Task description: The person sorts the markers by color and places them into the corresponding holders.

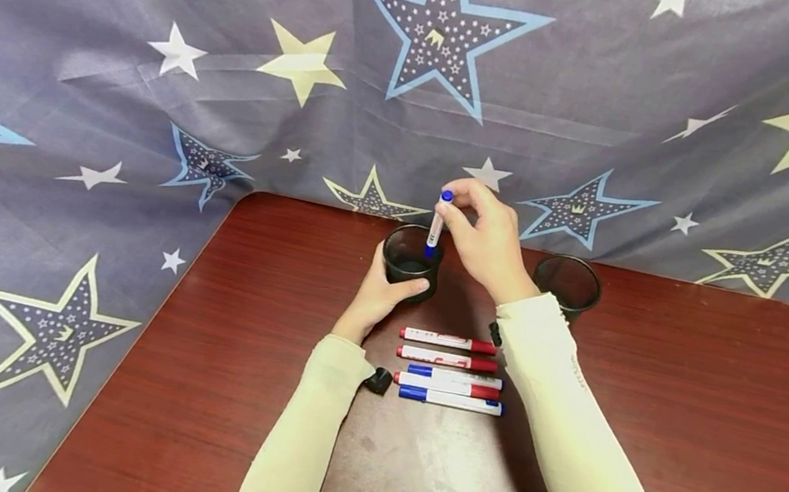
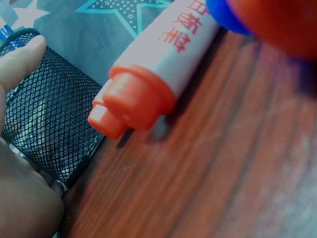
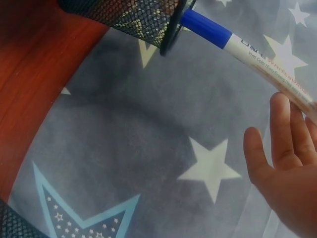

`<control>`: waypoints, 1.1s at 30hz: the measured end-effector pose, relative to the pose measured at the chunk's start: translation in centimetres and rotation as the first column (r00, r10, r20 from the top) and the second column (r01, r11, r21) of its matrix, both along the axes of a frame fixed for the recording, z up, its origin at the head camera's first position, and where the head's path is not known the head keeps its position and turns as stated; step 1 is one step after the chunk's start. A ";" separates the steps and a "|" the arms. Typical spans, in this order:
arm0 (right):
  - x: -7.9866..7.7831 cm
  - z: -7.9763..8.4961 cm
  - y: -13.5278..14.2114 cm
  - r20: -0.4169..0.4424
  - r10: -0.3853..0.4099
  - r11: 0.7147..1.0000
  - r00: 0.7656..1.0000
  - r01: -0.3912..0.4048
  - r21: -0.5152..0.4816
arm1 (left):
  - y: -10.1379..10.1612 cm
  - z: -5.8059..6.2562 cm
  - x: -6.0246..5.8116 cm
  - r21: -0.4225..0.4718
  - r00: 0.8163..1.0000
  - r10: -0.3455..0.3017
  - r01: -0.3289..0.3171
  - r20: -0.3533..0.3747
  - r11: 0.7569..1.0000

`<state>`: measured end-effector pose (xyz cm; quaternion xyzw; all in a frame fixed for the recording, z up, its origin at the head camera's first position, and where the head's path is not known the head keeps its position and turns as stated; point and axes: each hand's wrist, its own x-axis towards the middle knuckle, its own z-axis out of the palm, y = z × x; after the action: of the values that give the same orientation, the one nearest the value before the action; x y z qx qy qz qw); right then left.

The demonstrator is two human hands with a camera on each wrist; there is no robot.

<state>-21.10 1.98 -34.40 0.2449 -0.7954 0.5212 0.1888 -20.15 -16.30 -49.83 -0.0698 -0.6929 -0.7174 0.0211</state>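
My left hand grips a black mesh pen cup near the back of the table, its thumb along the near side. Above that cup, my right hand pinches a blue whiteboard marker by its upper end. The marker's blue cap points down into the mouth of the cup. In the right wrist view the blue cap is at the cup's rim. The left wrist view shows the left thumb against the mesh wall.
Several red and blue markers lie side by side in front of the cup. A second black mesh cup stands to the right, behind the right wrist. The brown table meets a star-patterned cloth at its back edge.
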 end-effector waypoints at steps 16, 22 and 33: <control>-1.7 -1.6 -2.4 0.038 0.035 0.993 0.999 -0.039 0.112 | 0.0 -0.2 0.0 -0.019 1.000 0.016 -0.016 0.006 1.000; -2.2 -2.3 -3.1 0.046 0.045 0.991 0.998 -0.051 0.126 | 0.0 -0.1 0.0 -0.013 1.000 0.003 -0.003 0.010 1.000; -2.7 -3.7 -4.3 0.080 0.046 0.986 0.996 -0.058 0.156 | -0.1 -0.1 0.1 -0.017 1.000 0.000 0.000 0.019 1.000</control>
<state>-23.81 -2.29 -38.06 0.2599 -0.8341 0.4704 0.1247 -20.07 -16.39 -49.95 -0.0633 -0.6992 -0.7119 0.0138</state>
